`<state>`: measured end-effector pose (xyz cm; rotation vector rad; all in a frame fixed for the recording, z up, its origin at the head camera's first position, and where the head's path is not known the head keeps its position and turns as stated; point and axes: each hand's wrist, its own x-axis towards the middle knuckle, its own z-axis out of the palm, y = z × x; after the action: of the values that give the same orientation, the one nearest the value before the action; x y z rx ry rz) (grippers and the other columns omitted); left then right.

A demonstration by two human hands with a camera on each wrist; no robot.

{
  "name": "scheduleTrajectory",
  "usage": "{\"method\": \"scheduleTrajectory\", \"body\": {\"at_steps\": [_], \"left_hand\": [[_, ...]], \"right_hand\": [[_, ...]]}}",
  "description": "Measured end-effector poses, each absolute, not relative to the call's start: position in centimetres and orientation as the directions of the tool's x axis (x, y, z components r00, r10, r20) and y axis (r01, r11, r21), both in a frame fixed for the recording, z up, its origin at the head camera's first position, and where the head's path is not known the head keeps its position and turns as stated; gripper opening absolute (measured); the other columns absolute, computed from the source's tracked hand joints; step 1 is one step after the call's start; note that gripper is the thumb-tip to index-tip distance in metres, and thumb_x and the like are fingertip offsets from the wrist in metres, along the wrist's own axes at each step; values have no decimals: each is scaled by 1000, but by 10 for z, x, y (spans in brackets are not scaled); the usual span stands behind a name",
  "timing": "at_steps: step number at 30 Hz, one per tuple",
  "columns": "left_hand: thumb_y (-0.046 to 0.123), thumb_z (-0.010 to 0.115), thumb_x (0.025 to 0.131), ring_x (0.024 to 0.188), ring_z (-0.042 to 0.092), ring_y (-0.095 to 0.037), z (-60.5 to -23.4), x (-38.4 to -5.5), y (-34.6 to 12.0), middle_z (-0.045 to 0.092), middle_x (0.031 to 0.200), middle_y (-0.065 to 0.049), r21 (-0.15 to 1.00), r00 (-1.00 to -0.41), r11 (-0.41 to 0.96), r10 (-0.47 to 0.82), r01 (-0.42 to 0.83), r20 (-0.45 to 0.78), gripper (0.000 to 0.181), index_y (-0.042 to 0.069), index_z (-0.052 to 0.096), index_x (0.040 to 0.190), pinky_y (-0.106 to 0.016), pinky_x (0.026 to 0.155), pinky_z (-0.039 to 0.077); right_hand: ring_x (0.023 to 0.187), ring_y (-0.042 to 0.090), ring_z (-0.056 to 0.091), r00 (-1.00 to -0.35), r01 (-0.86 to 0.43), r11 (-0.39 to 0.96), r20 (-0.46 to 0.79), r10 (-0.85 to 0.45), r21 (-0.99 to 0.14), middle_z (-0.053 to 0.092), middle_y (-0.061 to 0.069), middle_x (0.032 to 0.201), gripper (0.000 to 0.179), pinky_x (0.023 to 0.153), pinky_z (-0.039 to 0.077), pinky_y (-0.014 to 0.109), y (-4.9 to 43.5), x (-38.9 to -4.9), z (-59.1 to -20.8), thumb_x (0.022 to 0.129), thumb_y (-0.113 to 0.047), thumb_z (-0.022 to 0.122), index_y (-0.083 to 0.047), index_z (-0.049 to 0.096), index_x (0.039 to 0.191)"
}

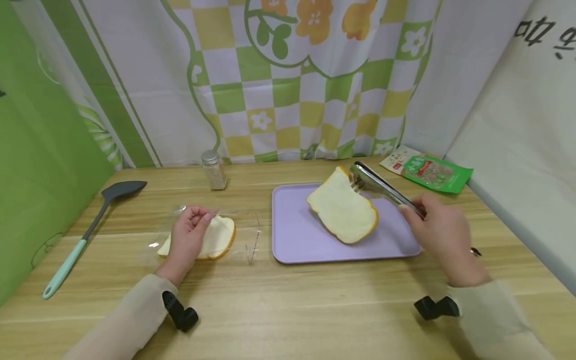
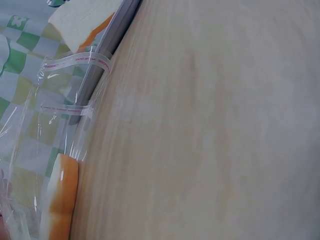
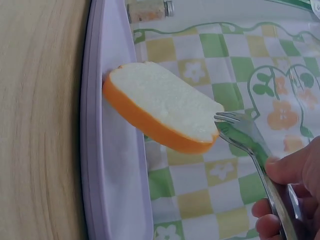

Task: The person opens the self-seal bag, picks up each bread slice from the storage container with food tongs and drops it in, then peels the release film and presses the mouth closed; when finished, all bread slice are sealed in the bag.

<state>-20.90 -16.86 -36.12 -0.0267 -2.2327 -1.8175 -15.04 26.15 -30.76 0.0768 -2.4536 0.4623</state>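
Observation:
My right hand [image 1: 438, 232] holds metal food tongs [image 1: 388, 190], whose tips pinch the far edge of a bread slice [image 1: 344, 210]. That slice, white with an orange-brown crust, is tilted over the lilac tray [image 1: 290, 230], its tong end raised; whether its lower end touches the tray, I cannot tell. On the left, the thumb and fingers of my left hand [image 1: 186, 240] pinch a clear plastic bag [image 1: 246, 235]. Inside the bag lies another bread slice [image 1: 221, 237], partly hidden by that hand. The left wrist view shows the bag's printed sealing strip [image 2: 75, 61] near the tray.
A spatula [image 1: 94, 225] with a mint handle lies at the far left. Behind the bag stands a glass shaker [image 1: 214, 171] with a metal lid. A green food packet [image 1: 429, 171] lies beyond the tray's right corner. A checkered curtain [image 1: 288, 100] hangs behind the wooden table [image 1: 279, 310].

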Motion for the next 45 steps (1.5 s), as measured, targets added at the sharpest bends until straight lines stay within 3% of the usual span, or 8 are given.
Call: {"method": "scheduleTrajectory", "body": {"at_steps": [8, 12, 16, 19, 32, 41, 45], "left_hand": [[4, 48, 95, 90, 57, 13, -362, -208, -168, 60, 116, -24, 961, -971, 236, -151, 147, 185, 10, -6, 48, 99, -9, 79, 45], [3, 48, 95, 90, 57, 13, -362, -208, -168, 60, 115, -24, 960, -970, 237, -153, 147, 187, 12, -7, 47, 101, -9, 80, 45], [2, 49, 94, 90, 58, 11, -361, -208, -167, 61, 113, -24, 961, -969, 227, -155, 155, 193, 13, -8, 47, 101, -10, 80, 46], [2, 50, 94, 89, 58, 11, -362, -208, -167, 65, 109, -16, 964, -970, 219, -159, 150, 187, 11, -7, 48, 99, -11, 79, 46], [1, 50, 94, 91, 59, 8, -366, -209, -168, 61, 114, -23, 964, -966, 211, -165, 162, 198, 11, -7, 48, 100, -10, 81, 46], [2, 49, 94, 93, 59, 8, -364, -208, -167, 57, 119, -27, 969, -973, 202, -154, 142, 175, 15, -10, 45, 102, -10, 83, 45], [2, 49, 94, 93, 59, 8, -363, -207, -167, 57, 119, -27, 970, -972, 193, -150, 150, 180, 14, -9, 46, 102, -10, 83, 45]], "right_hand": [[43, 20, 44, -705, -283, 935, 707, -53, -213, 57, 7, 59, 23, 40, 29, 34, 247, -148, -306, 71, -14, 76, -3, 60, 83], [44, 18, 44, -693, -345, 920, 711, -116, -186, 57, 6, 60, 24, 40, 31, 34, 242, -146, -304, 76, -20, 74, -3, 61, 85], [44, 15, 44, -640, -431, 895, 739, -211, -118, 57, 5, 59, 48, 39, 33, 34, 237, -144, -303, 91, -49, 50, -3, 61, 86], [43, 12, 40, -602, -473, 879, 751, -272, -61, 54, 4, 57, 67, 38, 31, 31, 235, -143, -302, 92, -61, 30, -2, 60, 86], [47, 8, 41, -499, -553, 830, 767, -402, 75, 61, 3, 65, 59, 36, 32, 26, 235, -135, -298, 94, -56, 33, -5, 61, 88], [47, 8, 41, -509, -571, 819, 762, -401, 50, 58, 1, 61, 58, 37, 32, 28, 236, -135, -308, 93, -57, 34, -6, 61, 87], [48, 5, 36, -566, -567, 823, 724, -395, 5, 49, -6, 58, 60, 39, 29, 24, 239, -138, -316, 91, -61, 33, -9, 61, 85]]}}
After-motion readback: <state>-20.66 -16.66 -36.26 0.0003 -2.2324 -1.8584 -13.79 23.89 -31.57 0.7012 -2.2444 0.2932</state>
